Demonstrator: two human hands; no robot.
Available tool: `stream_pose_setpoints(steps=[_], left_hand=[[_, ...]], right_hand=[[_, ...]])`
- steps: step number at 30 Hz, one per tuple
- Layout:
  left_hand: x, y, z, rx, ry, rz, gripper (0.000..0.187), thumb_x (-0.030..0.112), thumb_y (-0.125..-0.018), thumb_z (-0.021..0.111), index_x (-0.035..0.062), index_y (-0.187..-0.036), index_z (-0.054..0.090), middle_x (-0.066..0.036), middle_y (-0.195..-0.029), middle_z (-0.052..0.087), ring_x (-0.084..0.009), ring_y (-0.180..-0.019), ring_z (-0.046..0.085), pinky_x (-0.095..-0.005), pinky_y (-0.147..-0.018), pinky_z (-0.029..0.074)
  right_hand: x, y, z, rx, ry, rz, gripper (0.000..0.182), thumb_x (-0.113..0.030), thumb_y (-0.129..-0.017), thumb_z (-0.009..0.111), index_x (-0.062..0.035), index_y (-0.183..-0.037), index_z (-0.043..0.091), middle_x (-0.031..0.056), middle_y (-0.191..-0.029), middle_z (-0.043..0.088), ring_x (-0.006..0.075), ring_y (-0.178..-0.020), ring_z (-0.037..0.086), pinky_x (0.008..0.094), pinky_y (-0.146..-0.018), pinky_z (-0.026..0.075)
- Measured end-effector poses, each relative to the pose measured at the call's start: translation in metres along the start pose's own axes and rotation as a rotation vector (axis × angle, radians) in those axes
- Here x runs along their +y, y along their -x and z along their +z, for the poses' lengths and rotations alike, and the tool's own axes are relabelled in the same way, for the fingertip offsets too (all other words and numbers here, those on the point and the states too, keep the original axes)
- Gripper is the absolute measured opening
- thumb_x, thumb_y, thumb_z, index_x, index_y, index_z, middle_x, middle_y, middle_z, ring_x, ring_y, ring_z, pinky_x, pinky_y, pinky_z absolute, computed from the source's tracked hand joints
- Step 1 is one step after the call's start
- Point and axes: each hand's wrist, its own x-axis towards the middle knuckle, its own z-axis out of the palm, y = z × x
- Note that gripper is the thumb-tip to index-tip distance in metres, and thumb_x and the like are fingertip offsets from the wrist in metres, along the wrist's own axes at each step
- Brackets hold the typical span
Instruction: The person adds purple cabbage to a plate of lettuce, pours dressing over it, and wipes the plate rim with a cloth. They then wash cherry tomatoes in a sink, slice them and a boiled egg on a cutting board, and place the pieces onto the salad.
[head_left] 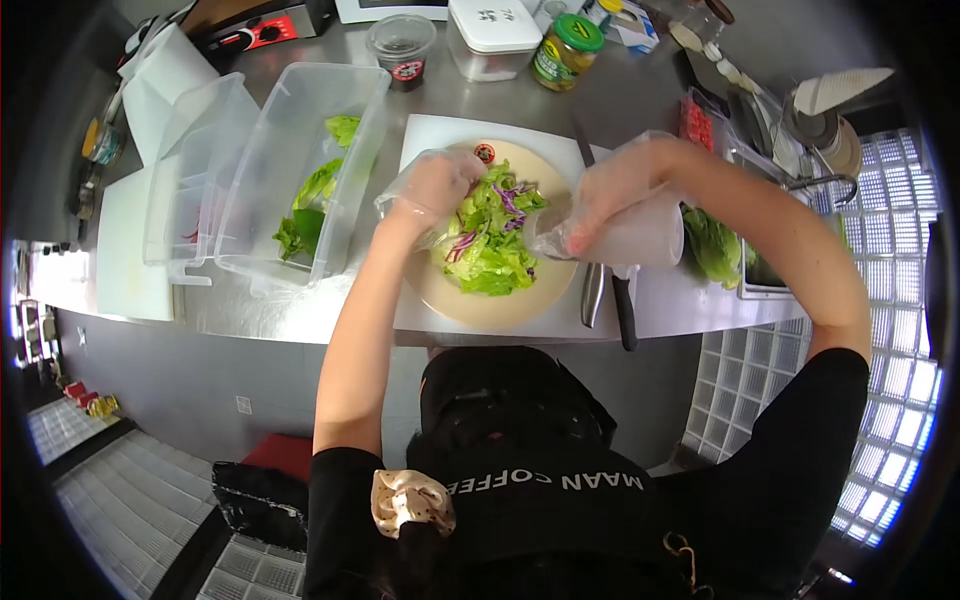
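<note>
both gloved hands half-curled on the salad point(490, 235): left hand point(432, 190) at its left edge, right hand point(600, 205) at its right edge.

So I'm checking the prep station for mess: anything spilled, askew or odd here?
Nothing spilled. The salad sits piled on the plate. Only oddity: two knives lie beside it, one black handle overhanging the counter edge.

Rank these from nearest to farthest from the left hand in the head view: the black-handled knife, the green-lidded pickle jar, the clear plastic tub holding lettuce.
From the left hand:
1. Clear plastic tub holding lettuce, just beside it.
2. Green-lidded pickle jar, at the counter's back.
3. Black-handled knife, past the plate, near the counter's front edge.
</note>
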Motion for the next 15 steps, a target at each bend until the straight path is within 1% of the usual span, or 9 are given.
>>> stream_pose_setpoints(steps=[1,3,4,6,7,9,10,13,15], left_hand=[[-0.001,0.003,-0.001,-0.014,0.001,0.001,0.014,0.009,-0.081,0.058,0.0058,-0.091,0.068,-0.012,-0.086,0.068,-0.0264,-0.077,0.065,-0.0333,-0.071,0.049],[-0.001,0.010,-0.009,0.101,0.011,-0.097,0.017,0.008,-0.081,0.055,0.0032,-0.089,0.068,-0.016,-0.088,0.067,-0.0293,-0.076,0.065,-0.0335,-0.069,0.052],[-0.002,0.015,-0.014,0.094,0.012,-0.098,0.017,0.008,-0.081,0.055,0.0032,-0.089,0.068,-0.016,-0.088,0.067,-0.0293,-0.076,0.065,-0.0335,-0.069,0.052],[0.000,0.029,-0.023,0.313,0.127,-0.167,0.017,0.010,-0.083,0.057,0.0015,-0.093,0.067,-0.013,-0.089,0.068,-0.0219,-0.075,0.066,-0.0312,-0.070,0.051],[0.016,0.036,-0.032,0.312,0.127,-0.169,0.017,0.010,-0.083,0.057,0.0015,-0.093,0.067,-0.013,-0.089,0.068,-0.0219,-0.075,0.066,-0.0312,-0.070,0.051],[0.049,0.061,-0.051,0.404,0.416,-0.420,0.018,0.008,-0.087,0.057,-0.0022,-0.099,0.065,-0.007,-0.095,0.068,-0.0128,-0.081,0.061,-0.0268,-0.076,0.048],[0.057,0.076,-0.056,0.410,0.412,-0.427,0.018,0.008,-0.087,0.057,-0.0022,-0.099,0.065,-0.007,-0.095,0.068,-0.0128,-0.081,0.061,-0.0268,-0.076,0.048],[0.078,0.123,-0.065,0.504,0.359,-0.550,0.019,0.010,-0.087,0.058,-0.0027,-0.098,0.065,-0.006,-0.094,0.068,-0.0114,-0.077,0.058,-0.0252,-0.074,0.048],[0.094,0.153,-0.066,0.593,0.460,-0.643,0.018,0.010,-0.089,0.055,-0.0022,-0.098,0.065,-0.009,-0.096,0.068,-0.0109,-0.083,0.060,-0.0244,-0.074,0.047]], right_hand=[[0.001,-0.003,-0.003,-0.004,-0.014,-0.003,0.054,-0.050,-0.071,0.072,-0.0033,-0.097,0.066,0.0089,-0.083,0.065,0.0171,-0.067,0.062,0.0310,-0.059,0.050],[0.000,-0.009,-0.018,0.037,0.137,-0.053,0.055,-0.050,-0.071,0.072,-0.0030,-0.099,0.066,0.0084,-0.081,0.065,0.0191,-0.065,0.062,0.0322,-0.059,0.051],[-0.003,-0.011,-0.025,0.034,0.131,-0.054,0.055,-0.050,-0.071,0.072,-0.0030,-0.099,0.066,0.0084,-0.081,0.065,0.0191,-0.065,0.062,0.0322,-0.059,0.051],[-0.012,-0.017,-0.039,0.016,0.060,-0.042,0.056,-0.048,-0.071,0.073,-0.0029,-0.104,0.064,0.0104,-0.089,0.065,0.0214,-0.074,0.063,0.0352,-0.066,0.051],[-0.016,-0.023,-0.047,0.015,0.060,-0.042,0.056,-0.048,-0.071,0.073,-0.0029,-0.104,0.064,0.0104,-0.089,0.065,0.0214,-0.074,0.063,0.0352,-0.066,0.051],[-0.025,-0.037,-0.059,-0.032,-0.001,0.021,0.057,-0.045,-0.072,0.073,-0.0038,-0.110,0.061,0.0130,-0.101,0.063,0.0233,-0.086,0.061,0.0385,-0.074,0.050],[-0.033,-0.040,-0.060,-0.037,0.006,0.017,0.057,-0.045,-0.072,0.073,-0.0038,-0.110,0.061,0.0130,-0.101,0.063,0.0233,-0.086,0.061,0.0385,-0.074,0.050],[-0.063,-0.047,-0.057,-0.079,0.137,0.003,0.060,-0.042,-0.071,0.074,-0.0043,-0.115,0.058,0.0138,-0.110,0.060,0.0241,-0.097,0.058,0.0395,-0.082,0.047],[-0.083,-0.044,-0.051,-0.062,0.205,0.036,0.061,-0.040,-0.070,0.075,-0.0048,-0.118,0.057,0.0132,-0.115,0.059,0.0262,-0.102,0.057,0.0398,-0.085,0.046]])
